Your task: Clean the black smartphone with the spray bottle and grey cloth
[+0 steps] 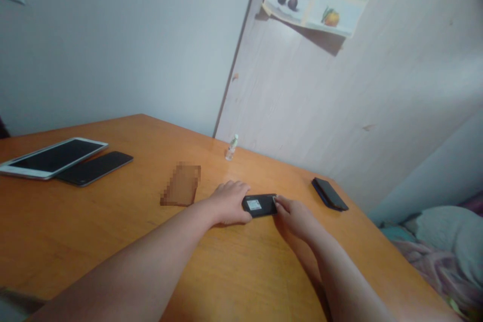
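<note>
Black flat rectangular device with white label [253, 205] sits between both hands at orange-brown wooden table [234, 271]; lifted or resting, can't tell. Left hand [229, 204] spans its left end, fingers wide; right hand [296, 216] pinches its right end. Risk: edge-only pinch could slip, swinging it askew.

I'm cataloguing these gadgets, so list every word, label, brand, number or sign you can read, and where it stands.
Nothing can be read with certainty.
White label on the black device: marks too small to read.
Small bottle: label too blurred to read.
Poster: fruit pictures, no readable words.
Brown item: pixelated, nothing readable.
</note>
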Demonstrator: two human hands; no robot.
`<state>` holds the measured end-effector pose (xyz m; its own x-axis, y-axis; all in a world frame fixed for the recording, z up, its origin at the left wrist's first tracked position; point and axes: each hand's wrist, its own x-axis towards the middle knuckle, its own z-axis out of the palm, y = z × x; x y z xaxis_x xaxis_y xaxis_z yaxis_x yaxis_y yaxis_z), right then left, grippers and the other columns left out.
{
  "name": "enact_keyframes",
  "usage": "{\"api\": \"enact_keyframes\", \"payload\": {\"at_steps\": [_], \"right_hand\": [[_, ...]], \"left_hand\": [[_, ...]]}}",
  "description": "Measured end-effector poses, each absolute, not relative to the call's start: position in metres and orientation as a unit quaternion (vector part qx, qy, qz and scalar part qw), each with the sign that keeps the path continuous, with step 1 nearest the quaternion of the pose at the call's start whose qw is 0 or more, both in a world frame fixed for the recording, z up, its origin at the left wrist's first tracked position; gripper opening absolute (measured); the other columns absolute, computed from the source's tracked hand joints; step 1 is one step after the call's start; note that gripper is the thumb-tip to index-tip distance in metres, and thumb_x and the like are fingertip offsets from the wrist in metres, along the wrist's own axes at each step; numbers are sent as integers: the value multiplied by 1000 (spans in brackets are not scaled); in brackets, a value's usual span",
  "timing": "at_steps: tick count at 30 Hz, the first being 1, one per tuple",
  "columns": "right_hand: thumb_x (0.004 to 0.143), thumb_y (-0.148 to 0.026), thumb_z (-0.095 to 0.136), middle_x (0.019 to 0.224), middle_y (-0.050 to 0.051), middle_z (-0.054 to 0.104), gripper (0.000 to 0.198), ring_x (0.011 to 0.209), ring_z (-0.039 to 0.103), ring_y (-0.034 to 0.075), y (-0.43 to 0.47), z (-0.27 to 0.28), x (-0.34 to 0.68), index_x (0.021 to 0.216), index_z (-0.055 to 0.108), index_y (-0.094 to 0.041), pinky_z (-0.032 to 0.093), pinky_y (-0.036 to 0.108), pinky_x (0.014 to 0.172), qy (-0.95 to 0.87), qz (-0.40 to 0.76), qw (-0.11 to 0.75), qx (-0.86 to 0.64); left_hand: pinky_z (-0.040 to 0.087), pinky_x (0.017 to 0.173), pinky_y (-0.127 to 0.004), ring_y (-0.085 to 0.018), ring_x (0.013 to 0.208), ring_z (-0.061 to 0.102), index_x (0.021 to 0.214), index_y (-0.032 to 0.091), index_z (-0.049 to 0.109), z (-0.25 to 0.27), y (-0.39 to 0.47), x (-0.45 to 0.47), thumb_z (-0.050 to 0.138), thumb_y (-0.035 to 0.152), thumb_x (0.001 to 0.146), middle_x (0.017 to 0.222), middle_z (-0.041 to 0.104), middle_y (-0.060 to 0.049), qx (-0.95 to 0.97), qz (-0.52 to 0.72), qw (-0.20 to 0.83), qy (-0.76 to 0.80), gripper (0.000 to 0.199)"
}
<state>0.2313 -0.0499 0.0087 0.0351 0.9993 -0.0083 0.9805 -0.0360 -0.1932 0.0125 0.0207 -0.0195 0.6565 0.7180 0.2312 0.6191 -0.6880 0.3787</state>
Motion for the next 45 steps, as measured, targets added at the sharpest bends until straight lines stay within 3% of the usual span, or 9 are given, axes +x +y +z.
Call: {"api": "enact_keyframes", "payload": {"at_steps": [6, 12, 19, 24, 31, 38, 42, 45], "right_hand": [[99, -31, 37, 140, 6, 58, 39, 129, 53, 21, -59, 7, 204, 129, 61, -24, 37, 37, 109, -800, 105, 96, -583], [100, -34, 36, 137, 11, 60, 41, 126, 56, 25, -53, 5, 216, 129, 61, -19, 37, 41, 109, -726, 79, 91, -677], [103, -39, 29, 147, 4, 50, 45, 140, 41, 20, -58, 4, 194, 137, 55, -25, 23, 43, 119, -808, 138, 105, -563], [103, -39, 31, 145, 10, 53, 45, 135, 46, 22, -48, 0, 208, 134, 56, -20, 27, 43, 116, -746, 93, 106, -651], [104, -40, 25, 152, 3, 44, 48, 143, 34, 18, -48, -3, 187, 143, 48, -25, 17, 42, 121, -819, 116, 102, -553], [103, -40, 28, 149, 13, 47, 48, 141, 37, 27, -29, -11, 229, 139, 51, -18, 21, 53, 117, -696, 44, 64, -714], [102, -38, 30, 147, 14, 48, 47, 140, 40, 25, -43, -8, 208, 138, 52, -16, 24, 45, 117, -758, 49, 72, -646], [103, -39, 27, 154, 10, 41, 50, 144, 32, 21, -49, -5, 189, 146, 44, -20, 21, 41, 119, -812, 85, 85, -571]], "left_hand": [[47, 94, -44, -33, 114, 56, 125, 23, 52, -21, 20, 12, 65, 51, 67, 124, 61, -11, 895, 192, 148, 374, 66], [49, 93, -44, -34, 114, 57, 126, 23, 51, -21, 20, 14, 68, 47, 63, 127, 60, -11, 890, 188, 158, 385, 70], [45, 100, -46, -35, 124, 53, 137, 23, 41, -24, 21, 14, 64, 46, 67, 138, 55, -13, 883, 196, 169, 391, 78], [48, 94, -44, -36, 117, 56, 134, 22, 43, -24, 21, 15, 68, 48, 62, 131, 59, -14, 880, 190, 164, 402, 80], [44, 101, -45, -35, 126, 52, 147, 21, 28, -25, 21, 14, 64, 47, 68, 141, 53, -15, 878, 196, 176, 399, 91], [43, 103, -43, -36, 125, 52, 149, 19, 27, -25, 23, 14, 69, 50, 62, 140, 54, -15, 885, 188, 173, 389, 101], [42, 105, -44, -35, 129, 49, 148, 19, 29, -28, 25, 15, 67, 49, 64, 146, 48, -15, 885, 198, 169, 386, 97], [42, 105, -43, -35, 129, 49, 148, 20, 29, -29, 25, 14, 64, 47, 67, 145, 50, -14, 885, 201, 165, 387, 92]]}}
